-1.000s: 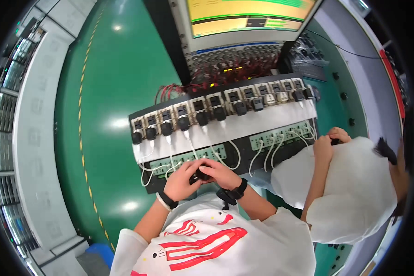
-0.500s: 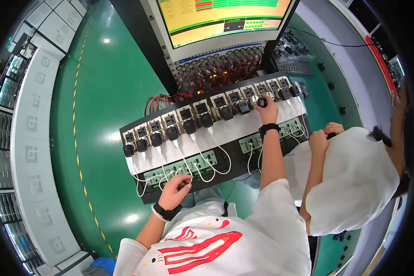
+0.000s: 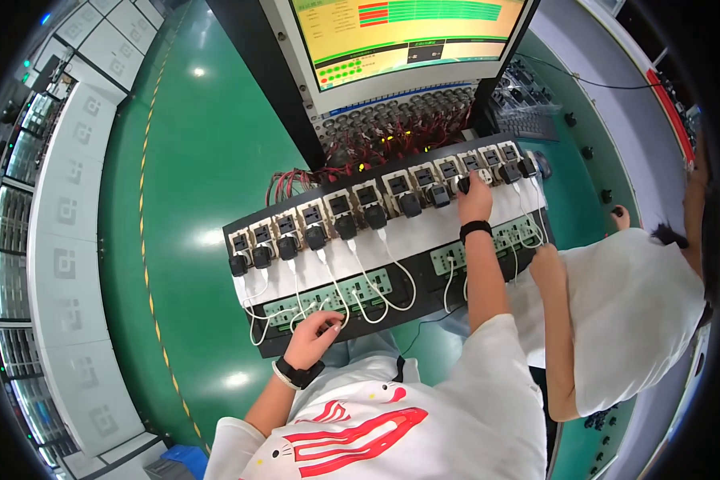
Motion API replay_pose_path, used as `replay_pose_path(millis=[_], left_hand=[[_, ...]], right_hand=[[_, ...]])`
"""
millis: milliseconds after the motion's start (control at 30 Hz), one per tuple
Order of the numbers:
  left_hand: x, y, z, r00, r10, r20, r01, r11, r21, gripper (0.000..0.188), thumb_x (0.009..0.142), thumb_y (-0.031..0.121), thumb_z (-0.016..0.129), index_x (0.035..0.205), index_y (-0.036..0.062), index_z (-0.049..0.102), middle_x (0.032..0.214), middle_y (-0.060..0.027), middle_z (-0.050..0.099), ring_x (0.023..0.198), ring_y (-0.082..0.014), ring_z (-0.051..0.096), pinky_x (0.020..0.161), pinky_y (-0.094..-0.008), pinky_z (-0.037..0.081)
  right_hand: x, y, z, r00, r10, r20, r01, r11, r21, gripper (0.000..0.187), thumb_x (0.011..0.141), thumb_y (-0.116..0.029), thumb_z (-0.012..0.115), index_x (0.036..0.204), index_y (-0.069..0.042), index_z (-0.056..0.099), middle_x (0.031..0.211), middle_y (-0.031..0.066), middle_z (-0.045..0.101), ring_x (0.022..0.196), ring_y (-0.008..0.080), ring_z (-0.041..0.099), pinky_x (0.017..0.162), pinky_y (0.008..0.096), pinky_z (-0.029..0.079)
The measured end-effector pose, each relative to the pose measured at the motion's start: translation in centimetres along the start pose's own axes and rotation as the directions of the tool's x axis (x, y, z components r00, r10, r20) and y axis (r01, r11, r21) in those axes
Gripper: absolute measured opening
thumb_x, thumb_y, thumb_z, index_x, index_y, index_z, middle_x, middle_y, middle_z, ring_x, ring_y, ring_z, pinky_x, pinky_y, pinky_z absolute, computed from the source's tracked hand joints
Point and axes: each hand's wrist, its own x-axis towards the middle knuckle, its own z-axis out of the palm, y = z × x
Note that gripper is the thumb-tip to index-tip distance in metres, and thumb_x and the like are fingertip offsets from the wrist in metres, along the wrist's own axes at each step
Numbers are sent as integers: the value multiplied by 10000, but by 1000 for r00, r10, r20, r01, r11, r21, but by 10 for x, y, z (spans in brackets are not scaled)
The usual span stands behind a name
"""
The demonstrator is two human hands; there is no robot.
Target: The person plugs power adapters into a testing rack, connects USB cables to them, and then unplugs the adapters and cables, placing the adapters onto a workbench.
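Note:
My right hand (image 3: 475,202) is closed round a black power adapter (image 3: 463,185) at the row of sockets, toward the right end. Whether its pins are fully in the socket is hidden by my fingers. My left hand (image 3: 315,338) rests at the front edge of the black rack board (image 3: 376,322), fingers loosely bent, with a gap to the thumb. A white cable (image 3: 346,307) passes close to its fingertips. More black adapters (image 3: 345,227) fill the sockets, and white cables run from them to the left green circuit board (image 3: 368,286) and the right green circuit board (image 3: 442,261).
Behind the sockets stands a monitor (image 3: 408,40) above a bank of red wires (image 3: 384,140). A co-worker in a white shirt (image 3: 628,320) is close on my right. A keyboard (image 3: 528,126) and mouse (image 3: 542,164) lie at the back right. White cabinets (image 3: 72,240) line the left.
My right hand has shifted slightly along the sockets with the black adapter. My left fingers have bent closer to the thumb. The screen's green dots appear at its left instead of right. The co-worker's hands have separated.

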Motion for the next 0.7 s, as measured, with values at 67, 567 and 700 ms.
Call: replay_pose_path(millis=[67, 567, 700], left_hand=[[-1, 0, -1, 998, -56, 8, 56, 998, -2, 212, 867, 80, 572, 1072, 43, 614, 892, -10, 596, 739, -74, 524, 663, -212, 429], [20, -2, -15, 947, -310, 80, 118, 107, -987, 217, 899, 243, 482, 948, 49, 567, 879, -95, 588, 851, -245, 582, 774, -404, 492], [41, 7, -4, 979, -199, -43, 27, 337, -941, 138, 912, 163, 469, 948, 54, 544, 899, -78, 574, 862, -197, 565, 776, -341, 477]], right_hand=[[1, -4, 0, 999, -38, -8, 37, 997, -73, 502, 705, -31, 714, 1172, -2, 534, 1095, 171, 590, 988, 360, 556, 839, 422, 471], [-152, -41, -29, 995, 96, -9, -71, 792, 606, 417, 787, -80, 582, 1199, -27, 543, 1104, 160, 586, 1046, 315, 534, 931, 386, 396], [-224, -103, -46, 882, -317, 347, -107, 584, 805, 440, 793, -68, 639, 1220, -54, 537, 1010, 81, 602, 891, 166, 588, 793, 287, 479]])
